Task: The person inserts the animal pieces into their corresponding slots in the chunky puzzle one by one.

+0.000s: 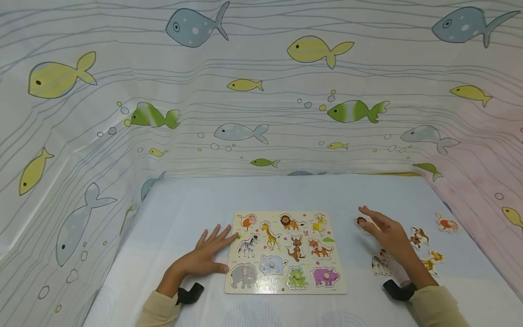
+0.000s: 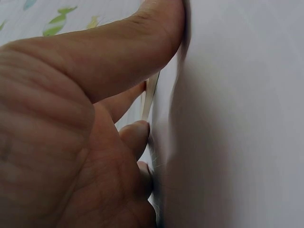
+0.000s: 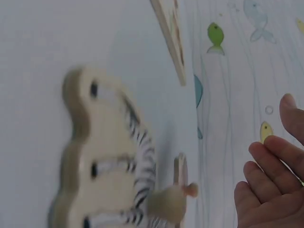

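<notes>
Head view: the left hand (image 1: 208, 255), fingers spread, touches the left edge of the puzzle board (image 1: 273, 287); the right hand (image 1: 391, 236) hangs above loose pieces (image 1: 418, 237); left wrist: fingertips meet the board's edge; right wrist: the zebra piece (image 3: 111, 142) lies apart from extended fingers.

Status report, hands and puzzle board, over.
Left hand spread at left edge of puzzle board. Right hand hovers empty beyond zebra piece. Frog piece, hippo piece seated. No obstruction visible.

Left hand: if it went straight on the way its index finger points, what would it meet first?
Probably the puzzle board, at its left edge; the left hand is right beside it, though exact contact is unclear.
</notes>
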A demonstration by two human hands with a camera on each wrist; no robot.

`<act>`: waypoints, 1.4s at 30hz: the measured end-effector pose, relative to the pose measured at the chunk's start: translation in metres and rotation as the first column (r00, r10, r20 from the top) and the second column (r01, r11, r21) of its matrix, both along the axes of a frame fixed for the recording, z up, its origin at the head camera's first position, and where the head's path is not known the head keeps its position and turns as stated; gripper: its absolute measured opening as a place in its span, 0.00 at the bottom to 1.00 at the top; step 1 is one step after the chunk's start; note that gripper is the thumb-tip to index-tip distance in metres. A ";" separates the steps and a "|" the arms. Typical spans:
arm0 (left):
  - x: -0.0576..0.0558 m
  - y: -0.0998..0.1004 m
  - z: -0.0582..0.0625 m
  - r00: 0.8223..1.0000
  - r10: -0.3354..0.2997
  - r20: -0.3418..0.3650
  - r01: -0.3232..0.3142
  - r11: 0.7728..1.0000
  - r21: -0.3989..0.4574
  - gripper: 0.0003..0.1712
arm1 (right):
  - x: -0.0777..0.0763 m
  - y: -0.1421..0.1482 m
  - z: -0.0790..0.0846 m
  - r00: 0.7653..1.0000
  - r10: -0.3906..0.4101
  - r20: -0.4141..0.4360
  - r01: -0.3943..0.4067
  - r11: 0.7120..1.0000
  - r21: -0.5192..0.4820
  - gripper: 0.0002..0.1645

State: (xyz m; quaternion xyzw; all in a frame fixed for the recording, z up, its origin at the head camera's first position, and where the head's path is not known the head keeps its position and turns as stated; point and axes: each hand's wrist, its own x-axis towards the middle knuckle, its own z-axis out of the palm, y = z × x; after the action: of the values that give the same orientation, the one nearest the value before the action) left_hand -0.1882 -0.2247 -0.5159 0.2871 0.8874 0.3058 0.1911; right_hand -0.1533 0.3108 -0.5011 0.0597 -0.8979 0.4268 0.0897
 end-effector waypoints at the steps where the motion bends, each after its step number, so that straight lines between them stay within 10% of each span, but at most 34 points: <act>1: 0.000 0.000 -0.001 1.000 -0.002 -0.001 0.002 1.000 0.006 0.54 | -0.001 0.006 -0.002 1.000 -0.010 0.022 0.010 1.000 0.014 0.29; 18: -0.001 0.000 -0.004 1.000 0.005 0.010 -0.005 1.000 -0.008 0.55 | -0.010 0.033 -0.020 0.991 -0.044 0.126 0.028 0.992 0.126 0.32; 42: -0.002 -0.001 -0.003 1.000 0.004 0.018 -0.004 1.000 0.004 0.55 | -0.014 0.030 -0.032 0.998 -0.014 -0.066 0.032 0.959 0.281 0.23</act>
State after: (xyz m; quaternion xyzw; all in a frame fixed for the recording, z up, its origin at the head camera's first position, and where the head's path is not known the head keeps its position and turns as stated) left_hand -0.1906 -0.2252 -0.5190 0.2829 0.8856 0.3106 0.1980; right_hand -0.1673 0.3405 -0.5328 0.0748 -0.9469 0.2914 0.1135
